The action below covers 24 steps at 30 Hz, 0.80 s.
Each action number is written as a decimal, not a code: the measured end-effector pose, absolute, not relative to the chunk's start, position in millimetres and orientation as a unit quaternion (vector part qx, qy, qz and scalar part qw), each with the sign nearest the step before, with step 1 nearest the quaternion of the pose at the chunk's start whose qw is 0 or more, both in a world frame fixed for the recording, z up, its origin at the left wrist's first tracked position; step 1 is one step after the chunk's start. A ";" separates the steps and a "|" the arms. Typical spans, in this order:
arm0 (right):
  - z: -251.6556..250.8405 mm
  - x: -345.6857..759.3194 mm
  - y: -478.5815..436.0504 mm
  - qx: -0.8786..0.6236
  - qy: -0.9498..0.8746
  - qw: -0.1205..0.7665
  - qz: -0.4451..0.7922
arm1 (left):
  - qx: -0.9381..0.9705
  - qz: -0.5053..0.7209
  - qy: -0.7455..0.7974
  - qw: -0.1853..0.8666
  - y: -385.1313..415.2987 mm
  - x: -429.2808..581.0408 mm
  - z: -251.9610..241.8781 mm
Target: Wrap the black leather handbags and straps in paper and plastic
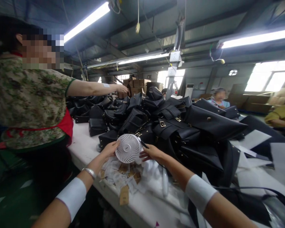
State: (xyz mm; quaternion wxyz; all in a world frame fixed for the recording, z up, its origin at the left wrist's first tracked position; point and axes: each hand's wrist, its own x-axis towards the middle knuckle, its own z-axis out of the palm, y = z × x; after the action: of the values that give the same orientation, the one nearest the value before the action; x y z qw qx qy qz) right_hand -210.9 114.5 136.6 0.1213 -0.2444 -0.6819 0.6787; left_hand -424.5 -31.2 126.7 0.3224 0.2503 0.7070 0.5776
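Note:
A small white fan (127, 148) with a round, slatted grille stands over the table in front of me, its grille facing my way. My left hand (110, 148) grips the fan's left edge, fingers closed on the rim. At the fan's right side, my right hand (152, 153) has a thin black cable (144, 144) between thumb and fingers. A dark strand also shows below that wrist. The fan's lower part is hard to make out against white wrapping. Below it lie crumpled clear packets and brown paper tags (124, 194).
Black handbags (171, 123) with gold buckles are heaped across the white table (154, 205). White sheets (256, 139) lie at the right. A co-worker in a camouflage top (30, 95) stands at left, an arm stretched over the bags. Other people sit farther back on the right.

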 end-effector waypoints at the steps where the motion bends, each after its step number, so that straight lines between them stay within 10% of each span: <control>1: 139.2 -209.2 115.7 -0.243 -0.678 0.122 0.683 | 0.259 0.573 0.711 0.314 -31.5 -427.7 131.9; 24: 94.8 -170.4 110.0 -0.339 -0.656 0.138 0.660 | 0.455 0.552 0.677 0.172 -3.8 -397.6 123.9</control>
State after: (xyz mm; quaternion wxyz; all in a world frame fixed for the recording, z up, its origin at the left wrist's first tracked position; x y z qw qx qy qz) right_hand -170.4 110.0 94.8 0.1377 -0.3387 -0.6565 0.6598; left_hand -397.6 -3.8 123.9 0.1720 0.4554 0.6769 0.5521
